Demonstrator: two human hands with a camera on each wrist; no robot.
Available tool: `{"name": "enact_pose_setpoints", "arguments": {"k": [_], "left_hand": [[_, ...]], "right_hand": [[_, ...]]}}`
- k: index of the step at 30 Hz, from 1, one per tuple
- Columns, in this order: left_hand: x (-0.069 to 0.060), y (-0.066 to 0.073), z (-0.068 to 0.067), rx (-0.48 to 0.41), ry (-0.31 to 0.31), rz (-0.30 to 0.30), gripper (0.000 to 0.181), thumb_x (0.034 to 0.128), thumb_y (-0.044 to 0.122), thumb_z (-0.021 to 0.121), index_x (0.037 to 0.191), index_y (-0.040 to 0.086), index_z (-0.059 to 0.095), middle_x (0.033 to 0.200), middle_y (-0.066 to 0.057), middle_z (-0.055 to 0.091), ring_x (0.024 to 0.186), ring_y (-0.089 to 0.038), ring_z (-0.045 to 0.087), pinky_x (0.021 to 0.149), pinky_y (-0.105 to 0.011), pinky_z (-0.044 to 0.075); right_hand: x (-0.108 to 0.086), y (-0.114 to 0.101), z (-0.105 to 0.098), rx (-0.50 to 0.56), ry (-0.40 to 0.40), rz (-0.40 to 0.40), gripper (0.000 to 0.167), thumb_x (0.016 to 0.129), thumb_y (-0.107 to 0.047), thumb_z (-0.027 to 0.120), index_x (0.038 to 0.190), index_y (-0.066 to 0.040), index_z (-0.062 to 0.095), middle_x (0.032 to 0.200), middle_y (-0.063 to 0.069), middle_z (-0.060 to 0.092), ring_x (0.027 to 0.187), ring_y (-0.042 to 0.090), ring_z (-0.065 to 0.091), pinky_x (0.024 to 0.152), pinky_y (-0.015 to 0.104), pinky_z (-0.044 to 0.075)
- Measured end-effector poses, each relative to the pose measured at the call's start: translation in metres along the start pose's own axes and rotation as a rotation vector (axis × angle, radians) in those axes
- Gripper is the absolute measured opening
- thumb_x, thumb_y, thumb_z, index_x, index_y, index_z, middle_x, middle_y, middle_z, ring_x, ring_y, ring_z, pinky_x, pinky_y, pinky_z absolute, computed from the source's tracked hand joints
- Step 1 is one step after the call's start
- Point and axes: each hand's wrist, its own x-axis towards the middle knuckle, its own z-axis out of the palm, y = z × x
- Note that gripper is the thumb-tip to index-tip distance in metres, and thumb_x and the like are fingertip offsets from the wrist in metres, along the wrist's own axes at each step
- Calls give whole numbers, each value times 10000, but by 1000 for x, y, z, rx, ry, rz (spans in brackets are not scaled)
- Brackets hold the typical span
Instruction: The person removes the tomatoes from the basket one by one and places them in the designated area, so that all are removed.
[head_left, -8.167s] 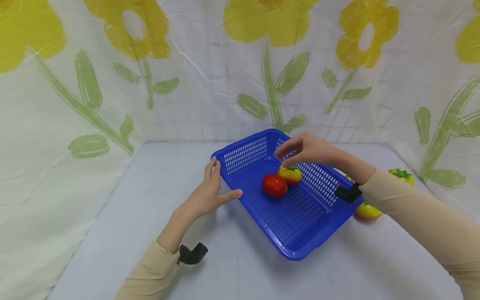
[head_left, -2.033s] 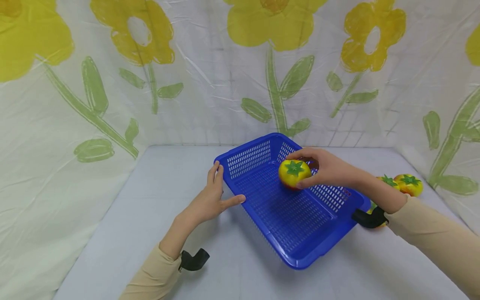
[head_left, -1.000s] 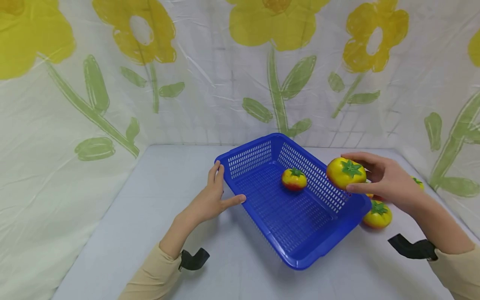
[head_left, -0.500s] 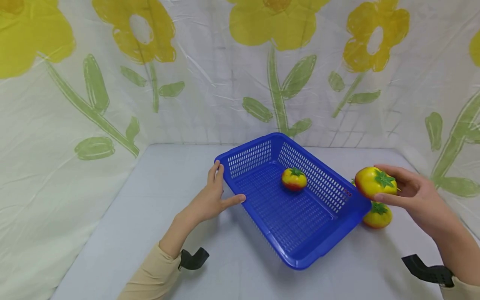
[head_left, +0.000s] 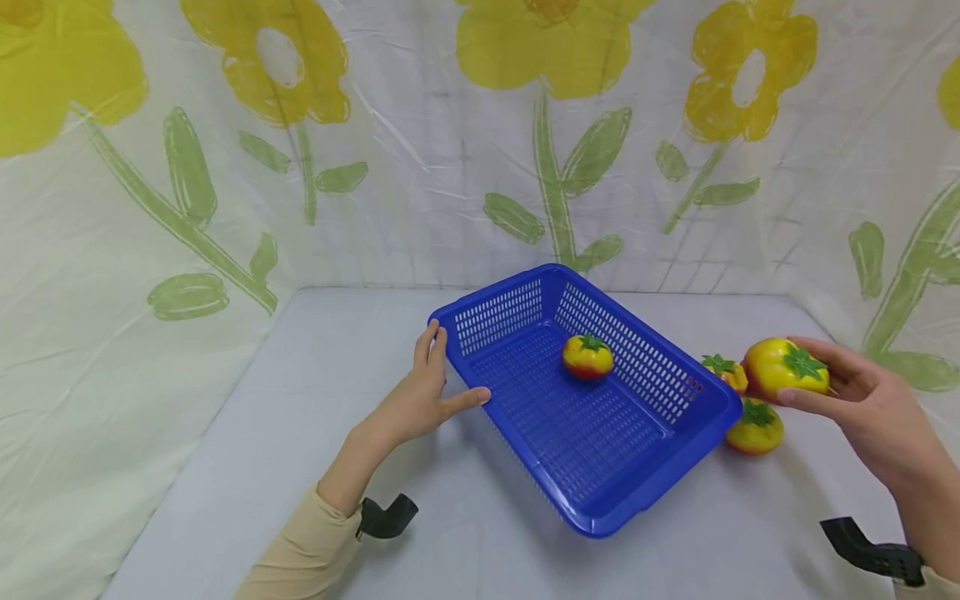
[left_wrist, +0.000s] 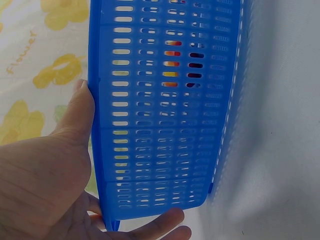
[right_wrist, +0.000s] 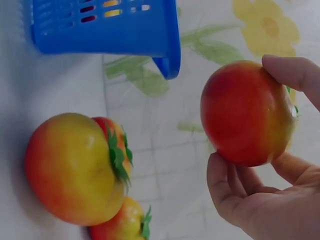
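Observation:
In the head view, the blue basket (head_left: pixel 525 462) stands at a slant on the table. My left hand (head_left: pixel 408 400) holds its left corner, thumb on the rim and fingers around the end, as the left wrist view shows. Inside the basket lies a yellow-red tomato (head_left: pixel 588 357) with a green leafy top. Off the basket's right end, my right hand (head_left: pixel 877 400) grips a second tomato (head_left: pixel 783 369) between thumb and fingers. The right wrist view shows this held tomato (right_wrist: pixel 247 114) raised clear of the others.
Right of the basket, a tomato (head_left: pixel 754 429) and another tomato (head_left: pixel 724 372) sit on the white table (head_left: pixel 337 358). In the right wrist view, a third one (right_wrist: pixel 102 125) peeks out behind the large tomato (right_wrist: pixel 75 167). A flower-printed sheet (head_left: pixel 390 167) hangs behind.
My right hand has lifted a tomato out of the basket and carried it right, past the basket's end. One tomato stays inside. The left hand and the basket have hardly moved.

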Motion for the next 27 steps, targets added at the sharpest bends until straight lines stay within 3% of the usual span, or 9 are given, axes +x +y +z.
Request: {"name": "enact_pose_setpoints", "arguments": {"k": [4,10,17,23,27], "left_hand": [[0,1,0,-2,-4,-1,1185,853,648,630,1554,36,-104,1600,-76,-231,1260,-358,502,985,-454,452],[0,1,0,8,-6,-4,1185,853,654,625,1554,33,-101,1599,-75,-232,1268,-358,493,993,-458,444],[-1,-1,0,3,-4,-14,1181,855,655,619,1555,48,-114,1598,-73,-235,1261,-368,497,979,-466,455],[-1,-1,0,4,-4,-9,1181,856,658,615,1555,42,-110,1598,-82,-233,1247,-359,512,975,-462,458],[0,-1,-1,5,-9,-1,1180,857,661,611,1554,37,-107,1597,-76,-236,1258,-362,500,978,-464,455]], "right_hand": [[-3,6,-4,112,28,-14,570,886,132,645,1412,-42,512,1284,-13,518,983,44,560,821,79,440],[-6,19,-13,95,69,23,562,897,92,657,1416,-74,520,1261,-51,525,983,18,546,814,64,433],[-8,44,-30,172,83,59,580,927,72,627,1459,-115,492,1290,-76,455,1012,10,500,805,64,439],[-11,62,-47,155,57,91,605,932,73,620,1477,-144,474,1273,-101,403,1021,9,452,793,55,433],[-14,72,-54,43,44,156,591,942,20,636,1471,-187,473,1257,-119,381,1013,5,423,773,49,429]]}}
